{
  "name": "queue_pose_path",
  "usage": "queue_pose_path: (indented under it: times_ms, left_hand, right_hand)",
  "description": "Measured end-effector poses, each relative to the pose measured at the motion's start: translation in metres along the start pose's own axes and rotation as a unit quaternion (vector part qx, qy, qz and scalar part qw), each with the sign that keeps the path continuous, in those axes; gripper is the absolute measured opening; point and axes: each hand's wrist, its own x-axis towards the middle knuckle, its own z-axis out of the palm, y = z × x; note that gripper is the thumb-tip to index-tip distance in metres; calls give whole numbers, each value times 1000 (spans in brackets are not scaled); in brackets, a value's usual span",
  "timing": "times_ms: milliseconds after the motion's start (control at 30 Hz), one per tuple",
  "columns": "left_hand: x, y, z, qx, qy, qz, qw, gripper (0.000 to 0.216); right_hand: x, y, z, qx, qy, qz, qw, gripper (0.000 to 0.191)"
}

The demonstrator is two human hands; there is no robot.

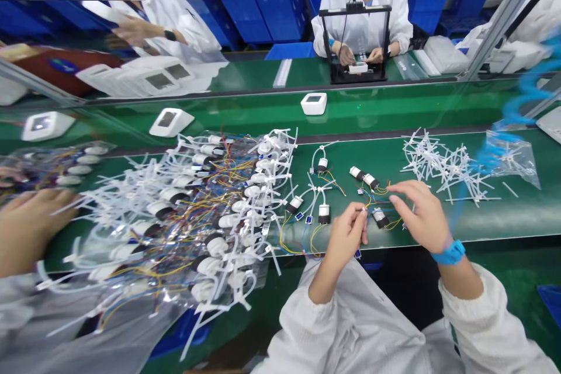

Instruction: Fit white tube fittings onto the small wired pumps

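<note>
Where the left hand [345, 232] is: fingertips together, pinching wires [370, 197].
Right hand [423, 216]: thumb and forefinger apart, beside them.
Wires: yellow, blue, curving, between the surface's [495, 225] near and far edges.

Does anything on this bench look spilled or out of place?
Yes: on the left, the heap of wired parts spills past the green bench's near edge. One white strip juts out beyond it, so pieces might slip off.

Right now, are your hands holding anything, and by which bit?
The left hand seems to pinch thin wires near one end. The right hand is beside them with finger and thumb apart, pinching nothing I can see.
</note>
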Motion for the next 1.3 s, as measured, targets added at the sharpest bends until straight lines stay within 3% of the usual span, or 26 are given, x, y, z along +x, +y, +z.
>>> queue_pose_path:
  times_ms: [233, 533, 700, 833, 1000, 1300]
  left_hand:
    - [-2, -10, -2, -33, 13, 2, 999, 41]
    - [-1, -13, -3, -60, 17, 15, 998, 43]
    - [0, -16, -6, -124, 37, 17, 991, 49]
    - [5, -25, -11, -149, 85, 60, 983, 47]
    - [10, -38, -14, -145, 152, 90, 973, 44]
    - [10, -23, -12, -285, 149, 70, 944, 42]
  right_hand:
    - [54, 0, 23, -148, -236, -4, 960, 25]
    - [70, 5, 32, -59, -253, 6, 966, 20]
    - [75, 6, 22, -15, -181, -3, 983, 24]
    - [81, 0, -2, 38, -96, 7, 995, 23]
    - [93, -14, -33, 84, -34, 24, 996, 27]
    - [94, -24, -62, 176, 57, 51, 981, 31]
